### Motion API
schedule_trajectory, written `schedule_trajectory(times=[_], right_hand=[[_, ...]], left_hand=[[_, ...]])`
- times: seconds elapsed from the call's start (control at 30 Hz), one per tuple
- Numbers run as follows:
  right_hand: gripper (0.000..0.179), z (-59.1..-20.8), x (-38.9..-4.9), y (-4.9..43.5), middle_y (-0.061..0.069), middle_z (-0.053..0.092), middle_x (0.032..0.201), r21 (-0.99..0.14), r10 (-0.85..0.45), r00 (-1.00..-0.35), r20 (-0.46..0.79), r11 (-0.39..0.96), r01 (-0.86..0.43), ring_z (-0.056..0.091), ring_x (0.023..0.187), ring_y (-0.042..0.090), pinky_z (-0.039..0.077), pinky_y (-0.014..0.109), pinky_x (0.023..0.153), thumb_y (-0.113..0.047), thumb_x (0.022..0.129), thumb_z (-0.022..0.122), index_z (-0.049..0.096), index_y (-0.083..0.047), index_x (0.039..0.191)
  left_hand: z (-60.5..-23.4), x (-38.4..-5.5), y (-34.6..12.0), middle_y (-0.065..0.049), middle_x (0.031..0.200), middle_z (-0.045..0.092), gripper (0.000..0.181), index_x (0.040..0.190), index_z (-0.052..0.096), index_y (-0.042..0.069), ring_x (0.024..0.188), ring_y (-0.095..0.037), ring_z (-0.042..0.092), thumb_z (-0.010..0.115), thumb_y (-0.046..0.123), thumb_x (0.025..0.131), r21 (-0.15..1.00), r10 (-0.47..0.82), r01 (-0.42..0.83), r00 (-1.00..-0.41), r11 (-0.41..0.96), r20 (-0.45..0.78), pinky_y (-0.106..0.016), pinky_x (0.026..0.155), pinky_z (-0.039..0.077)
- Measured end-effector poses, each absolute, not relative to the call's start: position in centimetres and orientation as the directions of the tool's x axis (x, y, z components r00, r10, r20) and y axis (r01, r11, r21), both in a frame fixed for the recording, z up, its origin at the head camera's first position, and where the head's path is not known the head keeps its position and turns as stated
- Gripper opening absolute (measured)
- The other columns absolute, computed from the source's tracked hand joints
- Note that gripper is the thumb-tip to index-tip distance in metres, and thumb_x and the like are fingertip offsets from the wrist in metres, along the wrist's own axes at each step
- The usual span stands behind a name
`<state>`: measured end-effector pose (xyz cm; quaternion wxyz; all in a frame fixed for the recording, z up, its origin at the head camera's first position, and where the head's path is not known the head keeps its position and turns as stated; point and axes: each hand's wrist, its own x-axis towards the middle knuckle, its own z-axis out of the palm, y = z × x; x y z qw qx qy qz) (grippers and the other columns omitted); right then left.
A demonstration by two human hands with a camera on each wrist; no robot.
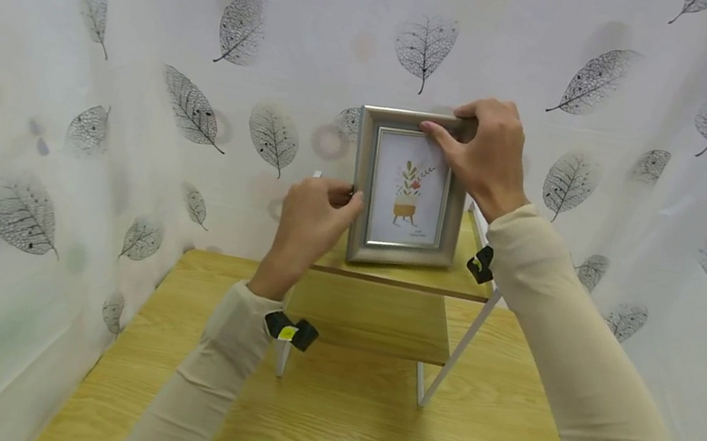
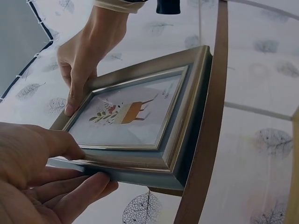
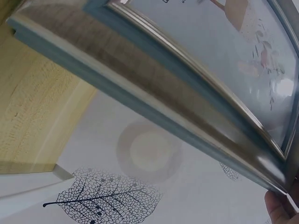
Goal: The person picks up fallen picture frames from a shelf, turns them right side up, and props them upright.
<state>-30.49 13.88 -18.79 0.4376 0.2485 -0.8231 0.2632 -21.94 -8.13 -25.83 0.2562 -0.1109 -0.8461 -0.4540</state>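
Note:
A silvery picture frame [image 1: 397, 255] with a potted-plant print stands upright, leaning slightly, on the top board of a small two-tier shelf [image 1: 409, 283]. My left hand [image 1: 313, 225] pinches its left edge, thumb in front and fingers at the side and behind, as the left wrist view [image 2: 51, 172] also shows. At the upper right corner, my right hand [image 1: 495, 150] grips the frame, thumb on the front and fingers over the top. Only fingertips of the right hand [image 3: 280, 205] appear in the right wrist view, beside the frame's corner [image 3: 261, 161].
The shelf has white metal legs [image 1: 462, 344] and a lower board [image 1: 372, 321]. It stands on a wooden table [image 1: 348, 422]. Behind and around hangs a white curtain [image 1: 328, 37] printed with leaves. Both wrists wear black straps [image 1: 299, 332].

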Motion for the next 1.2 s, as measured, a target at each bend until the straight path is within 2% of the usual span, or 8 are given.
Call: schedule_trajectory(times=[0.63,0.97,1.2], right_hand=[[0.054,-18.8,-29.3,13.4,0.026,0.070,0.096,-0.216,-0.138,-0.478,0.868,0.761,-0.612,0.056,0.095,0.041,0.044,0.047,0.088,-0.038,0.084,0.085,0.070,0.011,0.101],[0.053,-18.9,-29.1,13.3,0.026,0.069,0.096,-0.215,-0.147,-0.484,0.863,0.759,-0.614,0.055,0.096,0.041,0.043,0.046,0.089,-0.037,0.085,0.083,0.068,0.011,0.102],[0.057,-18.8,-28.7,13.4,0.025,0.069,0.102,-0.205,-0.146,-0.485,0.862,0.776,-0.596,0.055,0.101,0.041,0.043,0.046,0.093,-0.043,0.089,0.078,0.068,0.010,0.107]], left_hand=[[-25.6,-22.2,-8.9,-0.014,0.101,0.076,0.023,0.110,0.076,-0.001,0.090,-0.024,0.074,0.068,0.017,0.098,0.688,-0.015,0.427,-0.844,0.587,0.537,-0.035,0.082,0.059],[-25.7,-22.0,-9.0,-0.014,0.102,0.076,0.024,0.110,0.075,-0.001,0.090,-0.024,0.074,0.068,0.018,0.098,0.694,-0.018,0.420,-0.849,0.584,0.529,-0.035,0.081,0.059],[-25.5,-21.8,-9.2,-0.011,0.104,0.077,0.029,0.115,0.074,0.001,0.092,-0.022,0.074,0.067,0.024,0.099,0.677,-0.039,0.413,-0.837,0.609,0.546,-0.037,0.085,0.058]])
